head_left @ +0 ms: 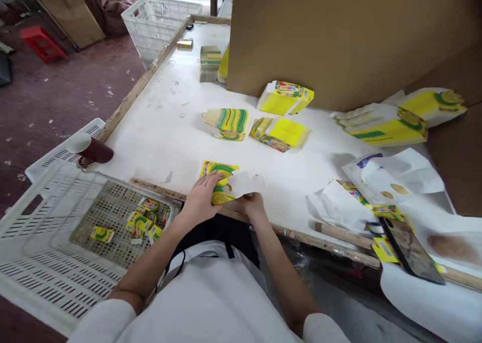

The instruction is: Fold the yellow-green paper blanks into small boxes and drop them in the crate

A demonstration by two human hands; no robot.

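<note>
At the table's near edge my left hand (pixel 203 195) is closed on a small yellow and green carton (pixel 222 196), fingers over its printed side. A white flap (pixel 241 183) sticks out from the carton to the right. My right hand (pixel 255 206) is closed at the carton's lower right edge, its fingertips partly hidden under the flap. Just beyond my left fingers, more yellow and green printed card (pixel 218 168) shows; whether it is a separate piece I cannot tell. Farther back lie a stack of flat cartons (pixel 230 124) and a yellow bundle (pixel 282 132).
A white crate (pixel 41 222) at left holds several small cartons (pixel 141 222). A mug (pixel 96 149) stands at the table's left edge. Tall cardboard (pixel 339 41) rises at the back. A phone (pixel 412 250), papers (pixel 339 205) and a wooden stick (pixel 344 236) lie at right.
</note>
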